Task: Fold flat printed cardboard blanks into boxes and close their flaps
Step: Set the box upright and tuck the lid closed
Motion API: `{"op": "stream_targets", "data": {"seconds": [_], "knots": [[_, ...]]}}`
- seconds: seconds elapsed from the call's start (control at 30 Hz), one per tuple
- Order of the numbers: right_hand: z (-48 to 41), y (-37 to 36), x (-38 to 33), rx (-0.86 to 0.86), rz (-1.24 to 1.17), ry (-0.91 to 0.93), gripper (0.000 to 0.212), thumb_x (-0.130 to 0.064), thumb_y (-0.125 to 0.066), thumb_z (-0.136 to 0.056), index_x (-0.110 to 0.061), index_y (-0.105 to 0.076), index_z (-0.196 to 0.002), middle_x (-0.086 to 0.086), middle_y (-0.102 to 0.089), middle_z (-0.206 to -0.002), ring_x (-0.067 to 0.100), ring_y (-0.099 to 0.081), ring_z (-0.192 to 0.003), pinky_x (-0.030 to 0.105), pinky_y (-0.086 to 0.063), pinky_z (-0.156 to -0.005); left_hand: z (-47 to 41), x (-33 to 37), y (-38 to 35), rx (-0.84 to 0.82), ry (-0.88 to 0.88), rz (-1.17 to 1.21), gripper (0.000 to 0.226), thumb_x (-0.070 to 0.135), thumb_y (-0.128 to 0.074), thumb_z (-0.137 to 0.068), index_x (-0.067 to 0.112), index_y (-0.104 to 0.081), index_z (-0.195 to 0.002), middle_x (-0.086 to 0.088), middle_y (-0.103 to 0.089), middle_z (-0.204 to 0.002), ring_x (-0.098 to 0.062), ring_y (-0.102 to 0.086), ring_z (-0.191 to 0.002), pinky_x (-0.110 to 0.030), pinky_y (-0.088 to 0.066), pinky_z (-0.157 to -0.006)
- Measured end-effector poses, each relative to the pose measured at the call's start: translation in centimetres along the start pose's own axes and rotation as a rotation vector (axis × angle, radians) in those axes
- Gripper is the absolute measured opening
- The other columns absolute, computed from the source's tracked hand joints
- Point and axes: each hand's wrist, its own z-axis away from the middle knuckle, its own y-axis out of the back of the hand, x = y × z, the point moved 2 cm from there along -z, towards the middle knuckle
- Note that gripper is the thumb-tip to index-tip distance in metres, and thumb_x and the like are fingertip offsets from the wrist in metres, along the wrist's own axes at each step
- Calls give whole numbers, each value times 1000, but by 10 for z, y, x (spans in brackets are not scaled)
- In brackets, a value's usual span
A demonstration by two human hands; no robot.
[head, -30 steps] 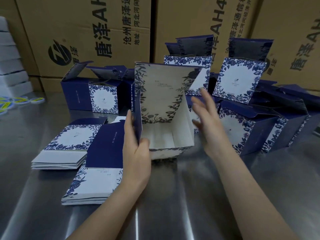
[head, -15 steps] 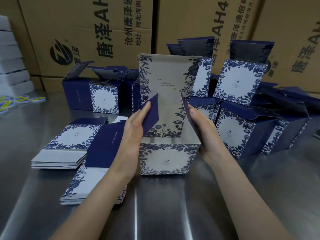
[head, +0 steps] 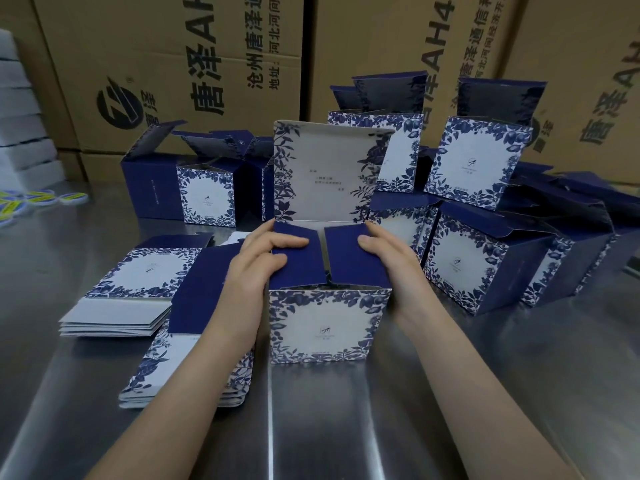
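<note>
Head view: one part-folded box [head: 325, 327] stands upright on the steel table [head: 450, 393], straight ahead between the two forearms, its floral printed front facing the camera. Its one tall lid flap [head: 322, 174] stands up at the back, and its two navy side flaps, the left flap [head: 298, 261] and the right flap [head: 349, 258], lie folded inward over the opening with a narrow gap between them.

The left hand [head: 256, 268] reaches in from the box's left side with its fingers laid fairly straight on the left flap, pressing it flat. The right hand [head: 391, 265] mirrors it on the right flap. Only its thumb and one fingertip show plainly, and the rest is hidden behind the box's edge.

Two stacks of flat blanks lie to the left: a far stack [head: 131, 289] and a near stack [head: 166, 368], the latter partly covered by the left forearm.

About three folded boxes [head: 204, 195] with raised lids stand at back left. On the right, at least five more boxes [head: 478, 258] are heaped together. Those farther right merge into a dark mass and cannot be counted.

Three brown shipping cartons [head: 173, 64] form the back wall, their printing cut off by the top edge. White foam slabs [head: 20, 116] and some small yellow-and-blue discs [head: 34, 197] are cropped at the left edge, too small to identify.
</note>
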Motion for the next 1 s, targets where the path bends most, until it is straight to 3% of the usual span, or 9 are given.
{"op": "stream_targets", "data": {"seconds": [0.07,0.17,0.3,0.37,0.47,0.6,0.73,0.87,1.0], "knots": [[-1,-1,1,-16,-15,-5,21,-12,-62,-90,-31,-68,-97,-3,-76,-94,12,-72,-81,24,-57,-63,-3,-3,1,21,8,1,32,22,-46,-73,35,-75,-75,38,-57,-114,-2,-40,-136,-54,-31,-113],[-3,-2,-1,-42,-13,-14,32,-5,-56,-92,-30,-75,-84,-4,-76,-82,9,-69,-67,21,-54,-60,-8,-4,0,5,-23,-37,28,20,-43,-73,29,-67,-63,41,-63,-96,19,-41,-123,-35,-34,-107],[-5,-2,-1,13,19,-28,35,-5,-58,-90,-24,-62,-120,-2,-76,-87,12,-68,-75,24,-54,-68,-10,-3,-5,5,-42,-54,20,14,-41,-72,14,-58,-63,31,-63,-82,24,-51,-89,-9,-39,-81],[-3,-1,-1,11,35,22,36,-7,-60,-91,-26,-58,-122,-2,-72,-87,15,-66,-79,28,-53,-72,-9,-4,-6,19,-47,-48,22,16,-41,-74,12,-62,-68,23,-63,-90,23,-51,-88,-5,-39,-77],[1,1,-3,-26,78,73,19,-12,-60,-93,-26,-59,-104,5,-67,-87,17,-62,-72,27,-50,-63,-6,-7,-6,41,-9,-2,33,24,-41,-78,19,-70,-92,6,-64,-115,1,-58,-107,-19,-42,-93],[3,2,-4,-117,138,53,10,-19,-62,-93,-26,-69,-91,2,-68,-94,15,-62,-80,27,-50,-67,-2,-6,-5,74,38,43,39,30,-45,-80,25,-69,-110,3,-67,-119,-16,-63,-108,-30,-47,-92],[4,5,-5,-205,130,-3,22,-22,-64,-77,-25,-65,-99,-1,-67,-101,16,-66,-82,26,-53,-67,-1,-4,-5,92,52,24,34,29,-45,-79,26,-71,-101,3,-69,-111,-20,-63,-100,-36,-46,-88],[2,5,-4,-193,129,1,21,-14,-59,-71,-27,-65,-86,3,-61,-102,22,-62,-83,31,-50,-69,-4,-4,-3,89,58,-25,22,26,-44,-74,26,-65,-81,6,-64,-87,-21,-56,-84,-39,-39,-77],[2,4,-3,-182,155,14,19,-14,-59,-70,-27,-65,-84,5,-59,-102,23,-61,-83,32,-48,-71,-6,-5,-2,71,42,-36,16,24,-43,-74,25,-60,-75,4,-60,-85,-25,-52,-85,-42,-36,-78]]}}
